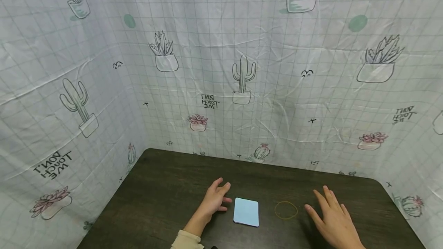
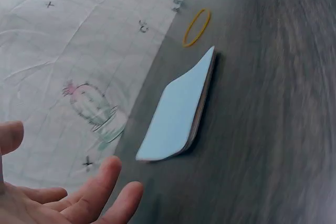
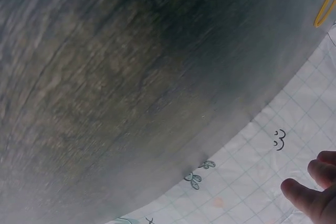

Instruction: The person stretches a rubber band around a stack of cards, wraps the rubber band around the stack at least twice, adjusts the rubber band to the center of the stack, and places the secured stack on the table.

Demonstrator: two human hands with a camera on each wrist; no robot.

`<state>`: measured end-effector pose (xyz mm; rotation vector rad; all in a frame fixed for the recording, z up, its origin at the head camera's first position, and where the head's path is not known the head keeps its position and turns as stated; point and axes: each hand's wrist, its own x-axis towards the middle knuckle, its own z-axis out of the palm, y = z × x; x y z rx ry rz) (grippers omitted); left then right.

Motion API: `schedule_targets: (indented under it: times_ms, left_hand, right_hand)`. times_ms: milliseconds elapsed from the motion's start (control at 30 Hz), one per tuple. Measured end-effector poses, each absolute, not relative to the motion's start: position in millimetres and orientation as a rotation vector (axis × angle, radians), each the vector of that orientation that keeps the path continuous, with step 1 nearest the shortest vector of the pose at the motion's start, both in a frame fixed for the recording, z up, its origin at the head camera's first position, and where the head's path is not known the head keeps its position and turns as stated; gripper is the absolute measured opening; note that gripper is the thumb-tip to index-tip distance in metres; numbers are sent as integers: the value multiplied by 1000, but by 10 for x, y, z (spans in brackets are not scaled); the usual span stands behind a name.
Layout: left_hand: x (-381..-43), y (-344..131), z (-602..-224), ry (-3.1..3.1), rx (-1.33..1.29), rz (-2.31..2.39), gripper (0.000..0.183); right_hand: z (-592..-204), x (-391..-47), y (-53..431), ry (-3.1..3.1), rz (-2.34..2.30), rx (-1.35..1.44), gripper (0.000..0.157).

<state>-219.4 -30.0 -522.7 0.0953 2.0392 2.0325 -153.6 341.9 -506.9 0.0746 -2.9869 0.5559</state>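
A stack of light blue cards (image 1: 246, 212) with rounded corners lies on the dark table. In the left wrist view the stack (image 2: 176, 108) shows a thin layered edge. To its right a yellow rubber band (image 1: 286, 210) lies in a loop, apart from the cards. My left hand (image 1: 215, 198) is just left of the stack, fingers spread and holding nothing. On the far side of the band my right hand (image 1: 333, 218) hovers with fingers extended, also holding nothing. Only some fingertips (image 3: 300, 195) of it show in the right wrist view.
The dark wooden table (image 1: 166, 187) has rounded back corners. A white curtain (image 1: 270, 118) printed with cacti and grid lines hangs behind it and along both sides. A beige sleeve (image 1: 187, 240) covers the left forearm.
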Motion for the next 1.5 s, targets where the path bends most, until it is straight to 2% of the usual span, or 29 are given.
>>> schedule_targets:
  times_ms: [400, 567, 833, 1133, 1400, 1500]
  left_hand:
    - [-2208, -43, -5484, 2254, 55, 1815, 68]
    - [-2208, 20, -5494, 2480, 140, 1648, 59]
    - [-2168, 122, -5472, 2790, 188, 1298, 58]
    - [-2144, 171, -5486, 2871, 208, 1219, 52]
    - [-2125, 184, -5513, 2901, 212, 1242, 38]
    - [-2117, 189, -5522, 2912, 205, 1243, 38]
  right_hand:
    - [-5094, -1557, 3346, -3008, 599, 41, 82]
    - [-5079, -1619, 3286, -3059, 733, -67, 89]
    - [-5075, -1764, 3239, -2999, 945, -187, 92]
    - [-5120, -1884, 3189, -2973, 1068, -270, 93]
    - [-5193, -1954, 3151, -3034, 1074, -286, 80]
    - [-5196, -1966, 3123, -3075, 1053, -285, 70]
